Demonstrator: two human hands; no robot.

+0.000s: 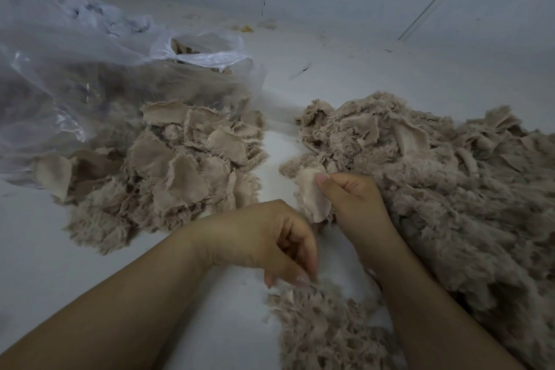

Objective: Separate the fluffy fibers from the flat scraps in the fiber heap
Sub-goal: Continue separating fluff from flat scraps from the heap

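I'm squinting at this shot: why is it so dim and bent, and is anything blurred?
Head view: dim, bluish light darkening toward the corners; wide-angle lens bows the edges; plastic bag shows white glare streaks; left hand looks slightly motion-blurred; right hand pinching a flat scrap is sharper.

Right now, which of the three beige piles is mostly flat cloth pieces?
The left pile, lying against the clear plastic bag: smooth flat scraps cover its top. The right heap and the near pile look mostly fluffy.
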